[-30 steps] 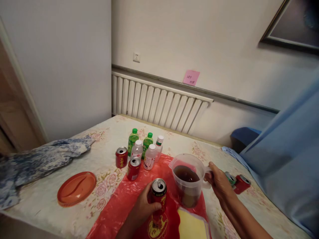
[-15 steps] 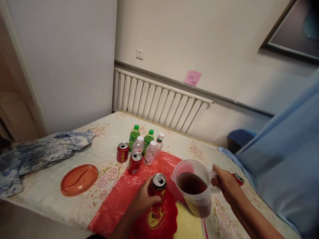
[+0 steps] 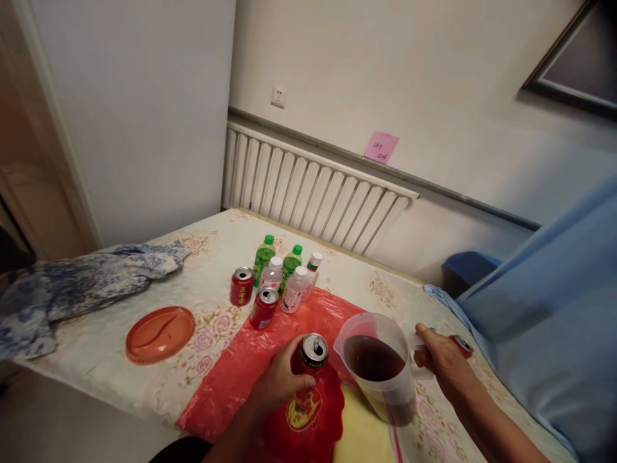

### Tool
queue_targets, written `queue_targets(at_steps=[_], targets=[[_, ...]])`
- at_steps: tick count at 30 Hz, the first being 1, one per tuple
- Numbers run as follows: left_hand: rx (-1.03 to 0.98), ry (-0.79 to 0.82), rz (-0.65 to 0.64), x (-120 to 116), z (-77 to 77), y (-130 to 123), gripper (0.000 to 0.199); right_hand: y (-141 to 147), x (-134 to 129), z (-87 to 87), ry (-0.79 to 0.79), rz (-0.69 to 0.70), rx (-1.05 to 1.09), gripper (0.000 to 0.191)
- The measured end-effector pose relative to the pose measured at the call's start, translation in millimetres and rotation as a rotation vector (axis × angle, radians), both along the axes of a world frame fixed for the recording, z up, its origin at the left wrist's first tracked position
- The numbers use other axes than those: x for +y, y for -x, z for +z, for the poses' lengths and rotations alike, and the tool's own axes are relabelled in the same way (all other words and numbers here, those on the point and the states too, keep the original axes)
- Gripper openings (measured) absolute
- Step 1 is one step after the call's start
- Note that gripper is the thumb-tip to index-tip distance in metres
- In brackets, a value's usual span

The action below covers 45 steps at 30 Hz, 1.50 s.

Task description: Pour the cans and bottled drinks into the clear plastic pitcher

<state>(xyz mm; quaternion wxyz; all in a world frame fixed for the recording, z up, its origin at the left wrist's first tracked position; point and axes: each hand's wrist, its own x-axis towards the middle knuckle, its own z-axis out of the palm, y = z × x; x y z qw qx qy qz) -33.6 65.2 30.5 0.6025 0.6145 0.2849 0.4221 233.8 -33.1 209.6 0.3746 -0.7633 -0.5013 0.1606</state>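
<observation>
An opened red can (image 3: 312,354) is wrapped in my left hand (image 3: 281,379), above a red scalloped tray (image 3: 328,411) with a yellow emblem. My right hand (image 3: 444,360) grips the handle of a clear plastic pitcher (image 3: 398,392) partly filled with dark brown liquid. The pitcher stands upright just right of the can, over a yellow cloth (image 3: 364,427). Beyond my left hand are two more opened red cans (image 3: 241,287) (image 3: 264,308), two green-capped bottles (image 3: 264,257) (image 3: 292,267) and several white-capped bottles (image 3: 295,292).
Red plastic sheeting (image 3: 226,379) lies across the flowered tablecloth (image 3: 168,386). At the left are an orange lid (image 3: 160,334) and a blue-and-white cloth (image 3: 96,283). Another red can (image 3: 461,346) sits behind my right hand. A blue curtain (image 3: 540,321) hangs at the right.
The view has shifted slightly, moving the scene a little right and up. Both hands keep their holds, and the can and pitcher stay side by side.
</observation>
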Motion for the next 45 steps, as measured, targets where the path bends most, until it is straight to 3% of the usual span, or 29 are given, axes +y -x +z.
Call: queue_targets(at_steps=[8,22,45], targets=[[0.034,-0.019,-0.004,-3,10.5,-1,0.076,-2,-2,-6.1,0.051,-0.036,0.035,0.057],[0.059,-0.051,0.029,-5,3.2,-2,0.077,-3,-2,-12.7,0.065,0.050,-0.031,0.059],[0.089,-0.094,0.046,-6,3.7,-1,0.077,-1,3,-11.4,0.120,0.040,-0.036,0.059]])
